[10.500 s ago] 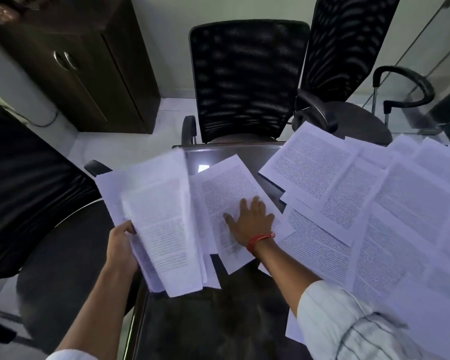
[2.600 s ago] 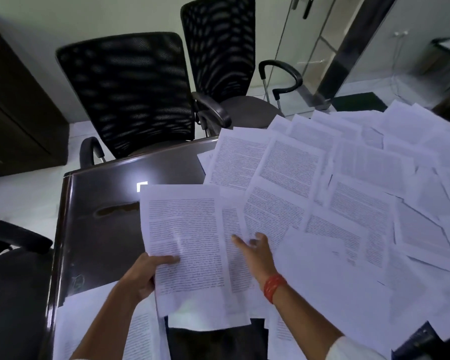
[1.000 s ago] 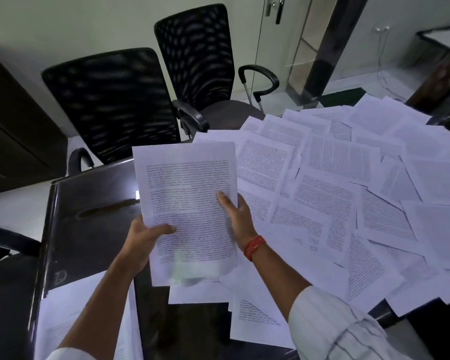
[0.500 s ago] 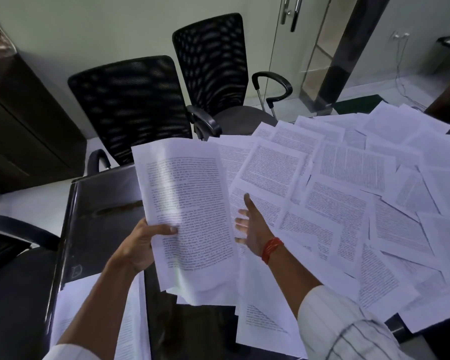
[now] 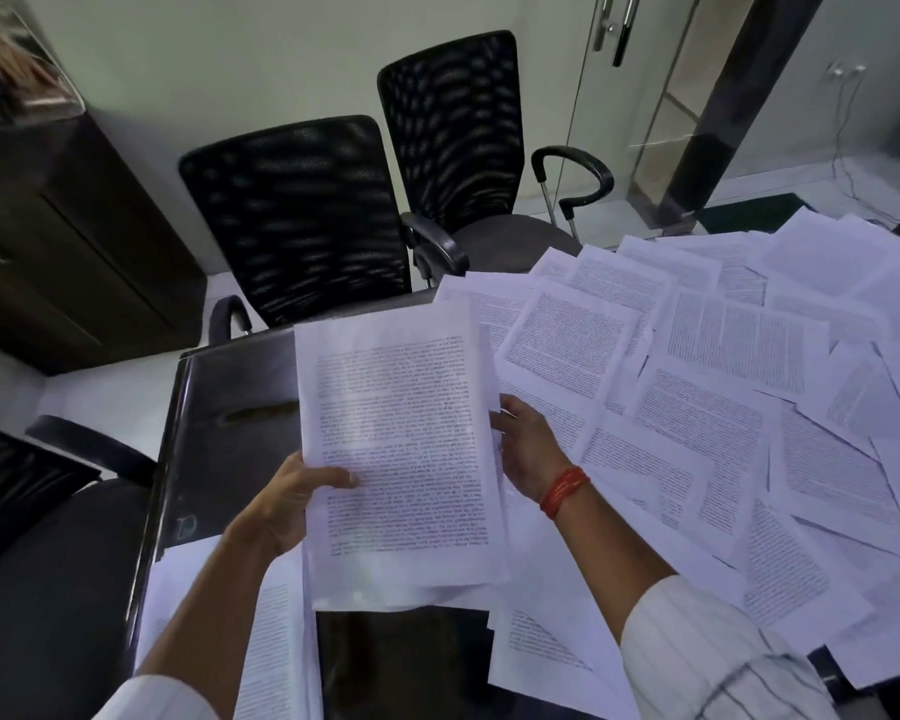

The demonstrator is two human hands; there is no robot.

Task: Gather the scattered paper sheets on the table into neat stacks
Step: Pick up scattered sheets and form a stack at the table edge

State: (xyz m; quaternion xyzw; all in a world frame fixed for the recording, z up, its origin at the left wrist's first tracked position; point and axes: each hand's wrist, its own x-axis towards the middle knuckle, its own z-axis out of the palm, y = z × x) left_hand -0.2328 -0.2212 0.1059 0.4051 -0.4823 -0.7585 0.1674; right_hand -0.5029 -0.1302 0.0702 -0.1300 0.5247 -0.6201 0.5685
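Gripped in your left hand (image 5: pixel 294 498), thumb across the print, a sheaf (image 5: pixel 401 449) stands raised over the table (image 5: pixel 230 407); your right hand (image 5: pixel 526 449) holds its right edge, though whether those fingers curl behind the paper is hard to see. Loose sheets (image 5: pixel 723 407) overlap from twelve to four o'clock on the dark glossy top. A second stack (image 5: pixel 276 641) lies at seven o'clock, cut off by the frame. Two mesh chairs (image 5: pixel 302 220) stand at twelve, a dark cabinet (image 5: pixel 58 252) at ten, a glass door (image 5: pixel 645 96) at one.
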